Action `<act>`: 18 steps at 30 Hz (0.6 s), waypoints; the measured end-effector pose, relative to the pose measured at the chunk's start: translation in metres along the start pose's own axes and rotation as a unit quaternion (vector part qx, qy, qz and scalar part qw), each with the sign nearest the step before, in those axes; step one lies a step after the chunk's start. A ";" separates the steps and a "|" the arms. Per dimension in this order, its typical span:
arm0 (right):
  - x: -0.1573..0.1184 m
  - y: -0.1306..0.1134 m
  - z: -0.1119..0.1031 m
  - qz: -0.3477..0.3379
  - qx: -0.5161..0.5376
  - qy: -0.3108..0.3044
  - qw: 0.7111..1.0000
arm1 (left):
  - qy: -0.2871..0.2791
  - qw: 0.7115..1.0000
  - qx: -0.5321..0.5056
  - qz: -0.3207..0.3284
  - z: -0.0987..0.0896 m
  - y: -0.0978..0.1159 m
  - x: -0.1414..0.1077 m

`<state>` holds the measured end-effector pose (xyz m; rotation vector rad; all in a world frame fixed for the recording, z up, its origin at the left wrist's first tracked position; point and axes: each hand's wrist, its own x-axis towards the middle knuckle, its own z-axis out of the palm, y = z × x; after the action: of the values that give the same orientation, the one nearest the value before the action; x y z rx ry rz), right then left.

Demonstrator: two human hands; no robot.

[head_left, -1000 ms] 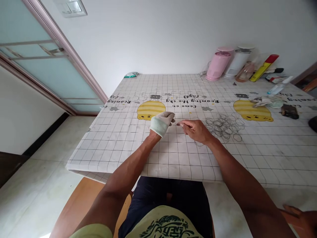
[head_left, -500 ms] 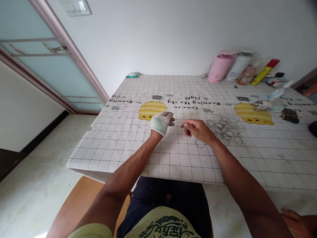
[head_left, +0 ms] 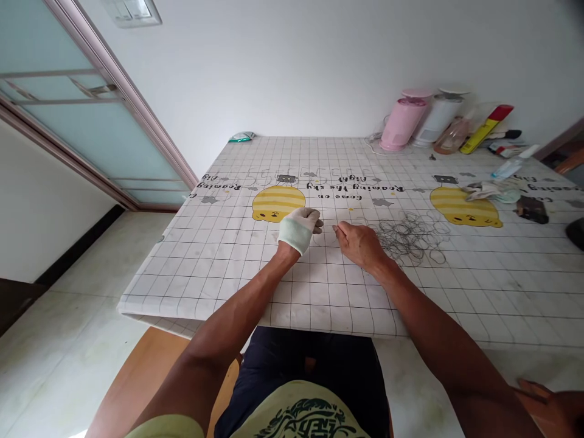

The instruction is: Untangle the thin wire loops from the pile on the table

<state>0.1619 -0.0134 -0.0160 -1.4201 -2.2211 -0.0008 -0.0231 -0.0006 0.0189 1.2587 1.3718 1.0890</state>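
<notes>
My left hand [head_left: 301, 230], in a pale knitted glove, is closed above the checked tablecloth beside a printed yellow bear. What its curled fingers hold is too small to make out. Bare and closed, my right hand [head_left: 359, 243] faces it from a short distance to the right, thumb and forefinger pinched together. Anything in that pinch is too fine to see. Just beyond the right hand lies a loose tangle of thin dark wire-like loops [head_left: 413, 238], partly hidden by that hand.
At the back right stand a pink cylinder [head_left: 403, 123], a white cylinder [head_left: 438, 121], a bottle [head_left: 452, 136] and a yellow-red box [head_left: 486, 129]. A crumpled glove [head_left: 493, 191] and a dark object [head_left: 532, 210] lie at right. A green-white packet [head_left: 241, 137] is at the back left.
My right hand has turned and its fingers have closed into a tighter pinch, near the same spot. My left hand stays nearly still. The view has shifted slightly.
</notes>
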 end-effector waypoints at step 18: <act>0.000 -0.002 -0.001 0.044 0.190 0.007 0.981 | -0.028 0.998 0.052 0.036 0.004 0.014 -0.013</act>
<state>0.1605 -0.0146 -0.0151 -1.2953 -2.0089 0.4186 -0.0168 -0.0127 0.0332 1.4122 1.3644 1.0343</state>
